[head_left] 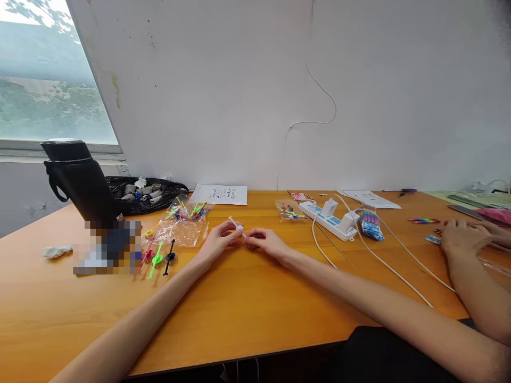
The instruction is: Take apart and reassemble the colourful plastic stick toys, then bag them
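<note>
Over the middle of the table, my left hand [219, 242] pinches a small white arrow spinner [239, 228], its thin shaft slanting up to the left. The fingertips of my right hand [268, 242] are closed on the spinner's lower right end. Parts of the piece are hidden by the fingers. To the left of my hands stand similar arrow spinners: a black one [171, 257], a bright green one [158, 259] and a red one [148, 255]. A yellow one [149, 234] lies behind them. Clear plastic bags [183, 231] with more coloured spinners lie just beyond.
A black bottle [82, 181] stands at left, before a black bag [159, 205] of scraps. At right are a white power strip [329, 221] with cables, a small spinner packet [289, 211] and a colourful bundle [371, 226]. Another person's hands [465, 236] work at far right.
</note>
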The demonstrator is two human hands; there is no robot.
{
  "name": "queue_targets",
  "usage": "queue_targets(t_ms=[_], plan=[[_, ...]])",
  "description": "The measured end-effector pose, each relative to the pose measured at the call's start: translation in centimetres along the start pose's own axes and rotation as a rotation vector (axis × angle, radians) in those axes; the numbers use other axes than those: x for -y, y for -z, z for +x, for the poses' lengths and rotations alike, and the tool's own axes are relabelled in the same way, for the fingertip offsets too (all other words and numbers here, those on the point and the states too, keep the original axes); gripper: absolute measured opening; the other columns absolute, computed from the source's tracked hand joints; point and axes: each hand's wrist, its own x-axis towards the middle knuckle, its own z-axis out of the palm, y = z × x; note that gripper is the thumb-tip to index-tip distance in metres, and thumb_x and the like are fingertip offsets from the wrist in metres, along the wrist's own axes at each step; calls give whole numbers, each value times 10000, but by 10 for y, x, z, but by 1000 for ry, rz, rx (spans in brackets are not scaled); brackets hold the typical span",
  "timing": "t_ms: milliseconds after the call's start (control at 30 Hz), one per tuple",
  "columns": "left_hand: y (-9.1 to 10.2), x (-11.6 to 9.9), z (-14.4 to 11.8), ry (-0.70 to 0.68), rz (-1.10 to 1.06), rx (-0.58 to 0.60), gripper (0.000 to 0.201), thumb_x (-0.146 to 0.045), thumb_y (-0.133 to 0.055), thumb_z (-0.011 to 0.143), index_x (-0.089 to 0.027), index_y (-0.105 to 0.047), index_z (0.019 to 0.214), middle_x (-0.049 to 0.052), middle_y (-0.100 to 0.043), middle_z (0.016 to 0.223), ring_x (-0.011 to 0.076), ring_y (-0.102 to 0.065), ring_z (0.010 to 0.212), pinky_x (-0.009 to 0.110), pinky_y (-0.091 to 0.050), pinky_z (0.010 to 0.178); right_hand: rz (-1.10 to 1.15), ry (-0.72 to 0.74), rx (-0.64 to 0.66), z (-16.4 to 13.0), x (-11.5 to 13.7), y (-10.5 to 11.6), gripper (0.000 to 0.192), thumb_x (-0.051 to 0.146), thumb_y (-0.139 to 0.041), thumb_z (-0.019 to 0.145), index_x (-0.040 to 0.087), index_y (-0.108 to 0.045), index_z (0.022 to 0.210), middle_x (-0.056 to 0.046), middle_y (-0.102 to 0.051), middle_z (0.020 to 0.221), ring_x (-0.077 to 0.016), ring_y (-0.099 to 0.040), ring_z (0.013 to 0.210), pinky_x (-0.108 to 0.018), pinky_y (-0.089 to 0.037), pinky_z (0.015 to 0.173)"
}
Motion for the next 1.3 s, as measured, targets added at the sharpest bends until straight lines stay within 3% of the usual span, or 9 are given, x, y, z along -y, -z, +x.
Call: queue_targets(t_ms=[133,267,433,633,733,867,1033,1133,1300], plan=[[0,0,0,8,143,-7,391,-527,-736,761,-198,-709,970,68,-725,980,208,-658,850,285,-528,724,160,-22,-79,2,-1,5,369,470,-844,651,178,-693,818,-14,-680,817,-130,-597,772,-282,-454,784],[-2,2,-2,-73,313,28,379,-531,-691,799,-201,-720,983,62,-724,932,185,-637,751,256,-485,643,250,-5,-93,2,-3,8,328,447,-841,676,194,-690,820,-6,-681,851,-123,-596,810,-255,-444,787],[-6,3,-7,-213,438,83,301,-462,-627,869,-225,-719,1030,48,-670,875,179,-628,770,251,-494,669,198,58,-54,1,-5,7,350,478,-824,695,193,-708,864,0,-677,830,-120,-590,793,-250,-434,767],[2,-21,-16,-293,540,-23,253,-452,-665,841,-241,-764,939,63,-636,974,163,-637,727,255,-520,665,130,54,-10,-3,-1,6,477,533,-829,664,198,-711,983,-4,-679,810,-116,-592,749,-255,-445,742],[24,-46,-26,-334,616,-123,257,-455,-687,825,-246,-773,946,64,-650,992,166,-635,737,249,-522,667,141,19,-19,-3,-1,6,498,539,-835,651,182,-703,972,-12,-678,790,-112,-594,722,-257,-453,733],[75,-83,-46,-307,782,-241,334,-516,-708,786,-253,-777,979,60,-677,1034,195,-649,796,247,-524,681,160,0,-6,-2,-2,8,507,549,-829,649,167,-696,954,-18,-677,786,-109,-597,711,-253,-455,716],[132,-115,-83,-29,1095,-383,476,-623,-604,813,-246,-737,1073,41,-728,1004,222,-681,836,286,-528,773,137,8,40,-2,-3,9,469,528,-805,690,151,-689,942,-23,-688,786,-109,-609,711,-248,-458,707],[151,-116,-113,120,1179,-405,446,-629,-570,826,-286,-709,1073,-19,-752,1031,225,-683,932,286,-505,832,113,3,52,-2,-3,10,416,491,-790,721,147,-688,930,-25,-695,781,-109,-615,693,-251,-466,707],[171,-94,-158,337,1244,-422,339,-611,-536,813,-344,-709,930,-80,-775,953,226,-707,921,269,-482,768,99,-8,71,-2,-4,11,336,438,-751,772,146,-694,930,-29,-699,781,-106,-615,684,-251,-469,710]])
